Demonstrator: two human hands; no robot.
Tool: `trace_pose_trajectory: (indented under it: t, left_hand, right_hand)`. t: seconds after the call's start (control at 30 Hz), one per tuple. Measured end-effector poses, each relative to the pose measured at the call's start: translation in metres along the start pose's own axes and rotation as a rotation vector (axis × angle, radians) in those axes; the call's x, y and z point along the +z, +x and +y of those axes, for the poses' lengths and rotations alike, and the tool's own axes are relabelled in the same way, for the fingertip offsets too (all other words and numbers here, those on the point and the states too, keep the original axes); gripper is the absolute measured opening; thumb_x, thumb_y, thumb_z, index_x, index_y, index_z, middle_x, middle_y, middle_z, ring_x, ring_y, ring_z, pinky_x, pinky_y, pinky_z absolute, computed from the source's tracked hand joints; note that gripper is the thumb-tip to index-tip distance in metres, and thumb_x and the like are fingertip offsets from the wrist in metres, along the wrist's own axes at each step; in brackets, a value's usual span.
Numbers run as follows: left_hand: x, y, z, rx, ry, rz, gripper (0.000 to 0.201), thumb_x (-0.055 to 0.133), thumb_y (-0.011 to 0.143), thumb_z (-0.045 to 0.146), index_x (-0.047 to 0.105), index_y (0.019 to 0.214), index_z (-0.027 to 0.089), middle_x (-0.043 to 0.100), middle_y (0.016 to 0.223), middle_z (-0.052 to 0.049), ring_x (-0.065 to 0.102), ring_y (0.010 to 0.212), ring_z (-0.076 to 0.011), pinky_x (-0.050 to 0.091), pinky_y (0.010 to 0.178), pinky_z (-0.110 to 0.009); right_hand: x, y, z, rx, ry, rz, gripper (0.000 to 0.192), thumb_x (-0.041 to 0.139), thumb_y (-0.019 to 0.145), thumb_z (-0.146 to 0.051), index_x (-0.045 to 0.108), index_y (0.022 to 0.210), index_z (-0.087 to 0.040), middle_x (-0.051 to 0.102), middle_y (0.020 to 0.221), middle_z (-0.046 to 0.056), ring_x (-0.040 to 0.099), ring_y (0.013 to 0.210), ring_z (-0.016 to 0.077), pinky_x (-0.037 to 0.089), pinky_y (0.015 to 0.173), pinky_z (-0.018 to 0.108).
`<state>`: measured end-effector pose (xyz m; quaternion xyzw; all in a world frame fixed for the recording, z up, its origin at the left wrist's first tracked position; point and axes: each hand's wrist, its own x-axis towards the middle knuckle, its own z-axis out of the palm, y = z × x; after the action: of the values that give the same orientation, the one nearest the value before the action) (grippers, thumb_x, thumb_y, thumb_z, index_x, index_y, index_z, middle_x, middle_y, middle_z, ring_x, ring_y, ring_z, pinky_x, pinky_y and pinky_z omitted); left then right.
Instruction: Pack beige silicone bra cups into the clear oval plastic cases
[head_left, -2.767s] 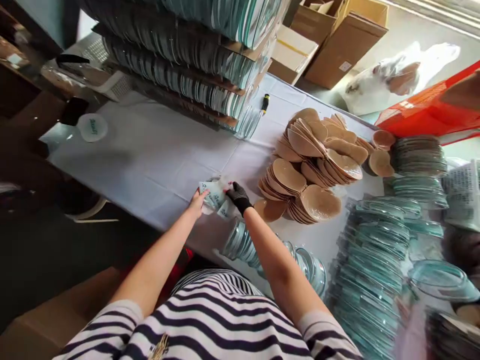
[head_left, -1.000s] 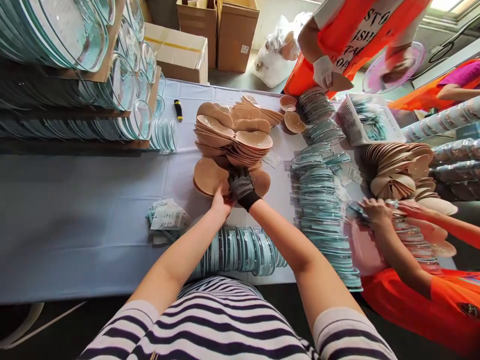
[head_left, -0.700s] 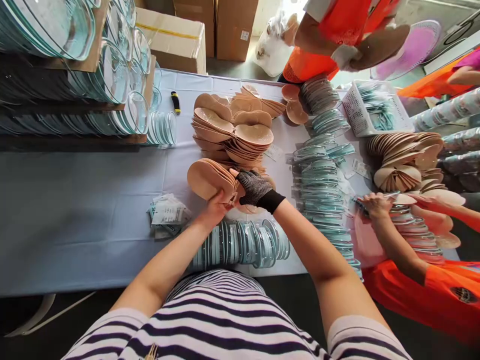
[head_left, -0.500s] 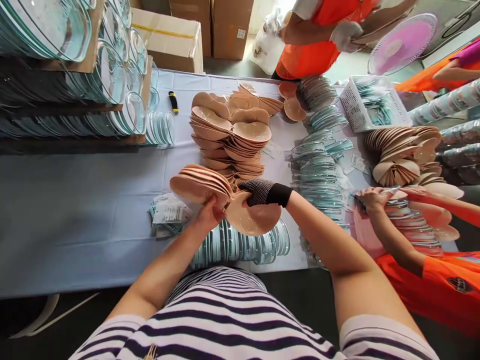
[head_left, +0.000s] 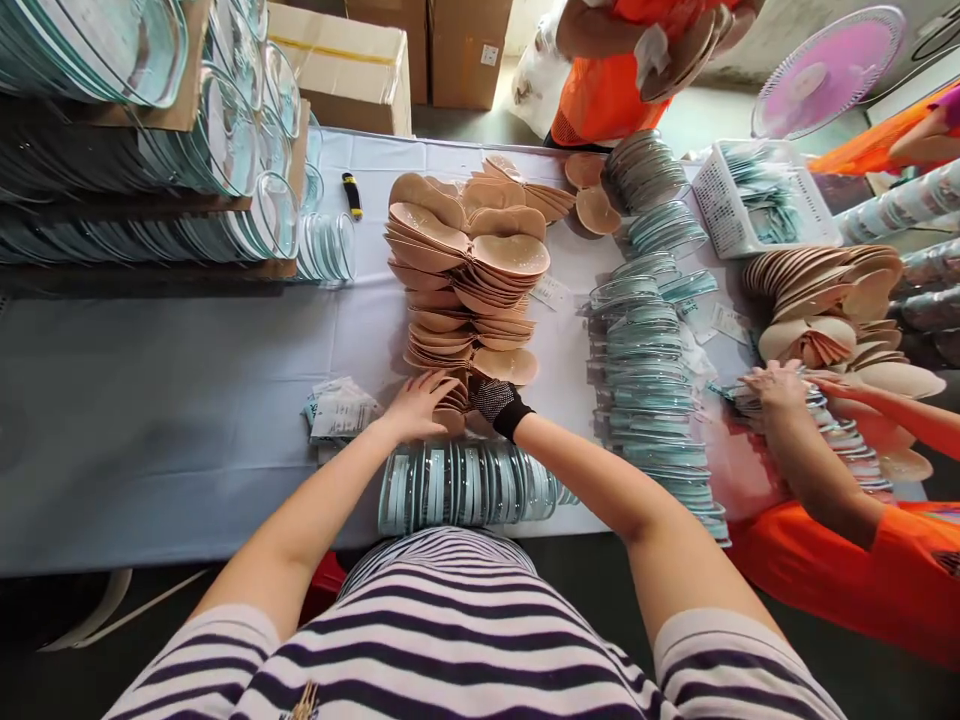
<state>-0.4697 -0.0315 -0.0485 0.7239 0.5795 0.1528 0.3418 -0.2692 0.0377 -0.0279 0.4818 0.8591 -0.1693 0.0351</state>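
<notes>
My left hand [head_left: 415, 402] lies with fingers spread over a small stack of beige heart-shaped pads [head_left: 453, 398] on the white-covered table [head_left: 187, 390]. My right hand [head_left: 493, 399], in a black dotted glove, grips the same stack from the right. Just behind it a large pile of the same beige pads [head_left: 469, 262] rises. A heap of small printed sachets [head_left: 339, 410] lies left of my left hand. A row of clear plastic shells [head_left: 465, 486] stands on edge at the table's near edge, under my wrists.
Tall stacks of clear shells [head_left: 646, 350] stand to the right. Cardboard-layered shell stacks [head_left: 187, 150] fill the back left, a black-and-yellow cutter [head_left: 352, 194] beside them. A co-worker's hand [head_left: 777, 384] in orange sleeves works at right; another person stands behind. A white basket [head_left: 757, 200] and boxes [head_left: 345, 70] lie beyond.
My hands lifted a stack of beige pads off the pile, fanned it apart in the air, then brought it back down to the table in front of the pile.
</notes>
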Motion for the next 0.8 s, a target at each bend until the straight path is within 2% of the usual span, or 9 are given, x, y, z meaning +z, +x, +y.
trace_pose_trajectory:
  t: [0.03, 0.1, 0.17, 0.23, 0.4, 0.57, 0.63, 0.73, 0.8]
  left_hand:
    - [-0.001, 0.008, 0.001, 0.002, 0.070, -0.031, 0.089, 0.084, 0.063, 0.018, 0.050, 0.144, 0.034, 0.045, 0.149, -0.013, 0.040, 0.136, -0.0411, 0.031, 0.112, -0.053]
    - [-0.004, 0.022, -0.001, -0.040, 0.154, -0.020, 0.076, 0.072, 0.074, 0.011, 0.052, 0.143, 0.035, 0.057, 0.133, -0.015, 0.053, 0.121, -0.0379, 0.039, 0.102, -0.050]
    - [-0.009, 0.033, -0.007, -0.072, 0.175, 0.019, 0.062, 0.060, 0.082, 0.009, 0.057, 0.138, 0.035, 0.060, 0.122, -0.014, 0.055, 0.113, -0.0359, 0.041, 0.098, -0.048]
    - [-0.013, 0.041, -0.013, -0.075, 0.186, 0.044, 0.050, 0.054, 0.088, 0.013, 0.062, 0.132, 0.035, 0.059, 0.121, -0.014, 0.053, 0.115, -0.0360, 0.039, 0.098, -0.049]
    - [-0.013, 0.045, -0.011, -0.065, 0.227, 0.047, 0.038, 0.057, 0.086, 0.013, 0.070, 0.118, 0.029, 0.060, 0.116, -0.016, 0.051, 0.116, -0.0365, 0.036, 0.100, -0.052]
    - [-0.015, 0.029, 0.004, 0.041, 0.238, 0.097, 0.057, 0.064, 0.079, 0.011, 0.061, 0.132, 0.031, 0.050, 0.141, -0.012, 0.037, 0.135, -0.0366, 0.025, 0.112, -0.051]
    - [-0.014, 0.021, 0.009, 0.103, 0.204, 0.095, 0.048, 0.061, 0.083, 0.014, 0.064, 0.128, 0.031, 0.055, 0.134, -0.012, 0.042, 0.130, -0.0351, 0.027, 0.111, -0.049]
    - [-0.005, 0.017, 0.016, 0.175, 0.175, -0.018, 0.032, 0.058, 0.088, 0.021, 0.070, 0.116, 0.030, 0.062, 0.118, -0.012, 0.049, 0.119, -0.0334, 0.032, 0.104, -0.048]
    - [0.007, 0.019, 0.019, 0.212, 0.179, -0.080, 0.031, 0.065, 0.084, 0.025, 0.070, 0.115, 0.029, 0.062, 0.117, -0.012, 0.050, 0.117, -0.0331, 0.033, 0.103, -0.047]
  right_hand:
    - [-0.001, 0.003, 0.001, -0.012, -0.026, -0.021, 0.031, 0.051, 0.095, -0.026, 0.065, 0.120, -0.013, 0.071, 0.113, 0.019, 0.066, 0.105, 0.0289, 0.050, 0.092, 0.042]
    - [-0.007, 0.008, 0.005, -0.028, -0.090, -0.062, 0.037, 0.038, 0.099, -0.020, 0.061, 0.126, -0.012, 0.068, 0.117, 0.022, 0.065, 0.108, 0.0316, 0.048, 0.092, 0.045]
    - [-0.015, 0.012, 0.011, -0.024, -0.139, -0.087, 0.044, 0.027, 0.100, -0.016, 0.059, 0.130, -0.012, 0.068, 0.118, 0.024, 0.064, 0.108, 0.0326, 0.046, 0.092, 0.048]
    - [-0.021, 0.010, 0.017, -0.030, -0.172, -0.121, 0.046, 0.023, 0.100, -0.013, 0.059, 0.129, -0.012, 0.068, 0.116, 0.024, 0.063, 0.109, 0.0326, 0.045, 0.092, 0.048]
    - [-0.024, -0.007, 0.030, -0.107, -0.198, -0.228, 0.041, 0.038, 0.097, -0.011, 0.060, 0.131, -0.018, 0.064, 0.126, 0.018, 0.059, 0.115, 0.0280, 0.043, 0.095, 0.041]
    - [-0.028, -0.015, 0.040, -0.159, -0.186, -0.222, 0.055, 0.056, 0.089, -0.015, 0.050, 0.143, -0.018, 0.060, 0.133, 0.018, 0.054, 0.120, 0.0310, 0.040, 0.100, 0.042]
    - [-0.026, -0.018, 0.039, -0.183, -0.170, -0.220, 0.045, 0.053, 0.091, -0.016, 0.057, 0.136, -0.017, 0.062, 0.130, 0.018, 0.054, 0.120, 0.0306, 0.040, 0.099, 0.042]
    - [-0.014, -0.021, 0.030, -0.179, -0.150, -0.242, 0.033, 0.046, 0.094, -0.016, 0.069, 0.116, -0.011, 0.068, 0.116, 0.021, 0.060, 0.110, 0.0304, 0.043, 0.093, 0.041]
    - [-0.003, -0.023, 0.022, -0.156, -0.139, -0.245, 0.031, 0.047, 0.093, -0.016, 0.071, 0.110, -0.008, 0.069, 0.112, 0.023, 0.062, 0.106, 0.0317, 0.044, 0.092, 0.043]
